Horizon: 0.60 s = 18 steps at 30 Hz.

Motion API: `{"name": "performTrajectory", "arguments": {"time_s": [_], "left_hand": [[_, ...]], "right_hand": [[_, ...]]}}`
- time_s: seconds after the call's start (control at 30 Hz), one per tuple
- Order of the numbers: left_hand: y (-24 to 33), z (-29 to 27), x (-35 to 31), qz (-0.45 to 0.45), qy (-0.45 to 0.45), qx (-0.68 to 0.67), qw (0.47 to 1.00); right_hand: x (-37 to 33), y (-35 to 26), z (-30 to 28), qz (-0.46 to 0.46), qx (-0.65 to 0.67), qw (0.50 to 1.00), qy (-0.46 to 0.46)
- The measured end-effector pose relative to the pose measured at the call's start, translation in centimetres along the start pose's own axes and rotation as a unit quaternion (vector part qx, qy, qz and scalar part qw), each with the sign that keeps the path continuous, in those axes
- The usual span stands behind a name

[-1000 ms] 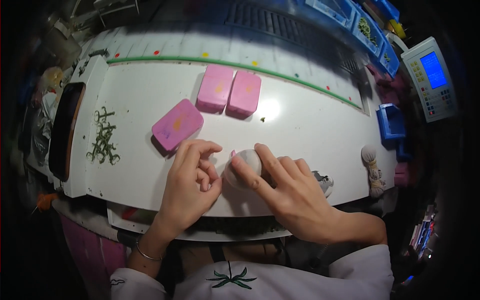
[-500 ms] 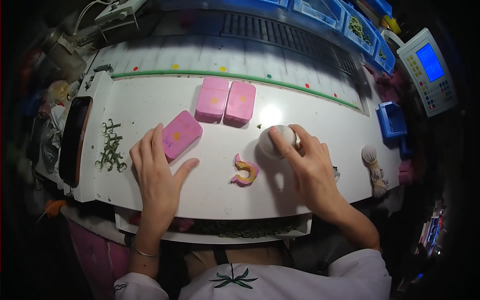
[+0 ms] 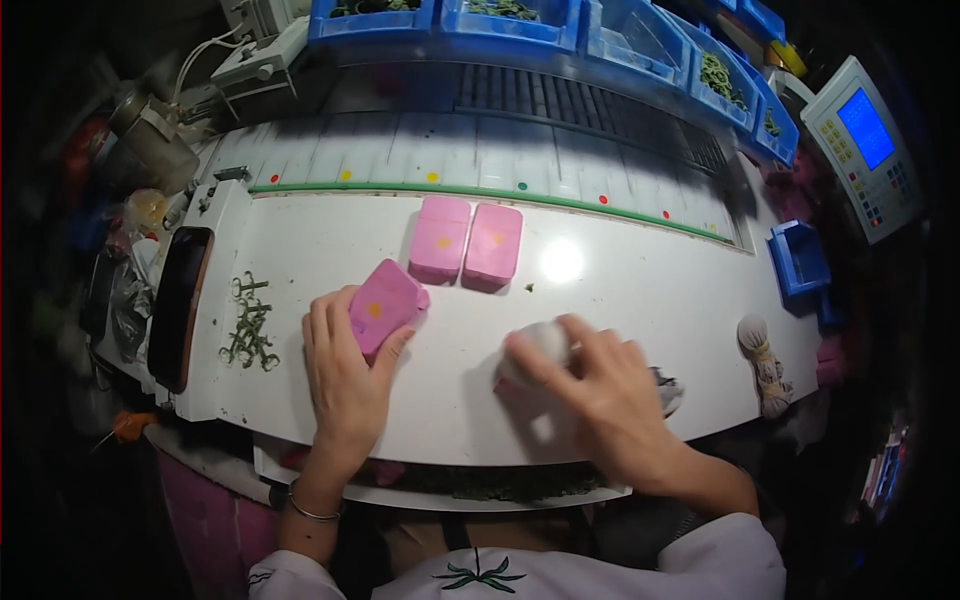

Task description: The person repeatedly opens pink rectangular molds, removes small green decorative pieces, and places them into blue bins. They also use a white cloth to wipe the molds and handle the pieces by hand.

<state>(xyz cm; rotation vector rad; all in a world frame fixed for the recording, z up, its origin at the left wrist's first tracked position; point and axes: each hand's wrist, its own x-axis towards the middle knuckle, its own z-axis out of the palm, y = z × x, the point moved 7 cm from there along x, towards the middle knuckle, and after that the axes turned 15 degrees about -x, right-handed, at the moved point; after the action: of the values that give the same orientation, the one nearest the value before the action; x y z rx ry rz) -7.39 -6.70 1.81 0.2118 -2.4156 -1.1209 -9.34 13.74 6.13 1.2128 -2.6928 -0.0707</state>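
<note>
Hands [image 3: 348, 385] on pink block [image 3: 388, 300], pale bag [image 3: 543, 343]

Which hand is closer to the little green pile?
Left. The left hand is just right of the green pile, not touching it; the right hand is much farther right.

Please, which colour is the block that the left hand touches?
The block is pink with a small yellow-orange mark on top; it shows best in the head view.

A phone [image 3: 182, 310] along the left edge of the surface [image 3: 620, 280], green pieces [image 3: 250, 328] just inside it. Blue bins [image 3: 510, 32] beyond the far edge. Past the far right corner, a keypad [image 3: 872, 172] with a lit screen [image 3: 866, 128].
</note>
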Motion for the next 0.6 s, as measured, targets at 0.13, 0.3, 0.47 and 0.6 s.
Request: {"name": "performTrajectory", "arguments": {"time_s": [0.13, 0.3, 0.47, 0.6], "left_hand": [[-0.7, 1.4, -1.8, -0.084, -0.078, -0.347, 0.931], [2.6, 4.2, -3.3, -0.145, -0.134, -0.576, 0.793], [1.5, 5.0, -2.2, -0.283, -0.009, -0.662, 0.694], [1.0, 6.2, -3.0, -0.362, 0.023, -0.651, 0.666]], "right_hand": [[-0.3, 1.4, -1.0, 0.063, 0.001, 0.995, 0.081], [1.2, -2.8, -2.3, -0.011, 0.181, 0.951, 0.248], [-1.0, -5.8, -0.1, -0.057, 0.231, 0.947, 0.214], [-0.2, -4.3, -0.2, -0.095, 0.361, 0.918, 0.136]]}}
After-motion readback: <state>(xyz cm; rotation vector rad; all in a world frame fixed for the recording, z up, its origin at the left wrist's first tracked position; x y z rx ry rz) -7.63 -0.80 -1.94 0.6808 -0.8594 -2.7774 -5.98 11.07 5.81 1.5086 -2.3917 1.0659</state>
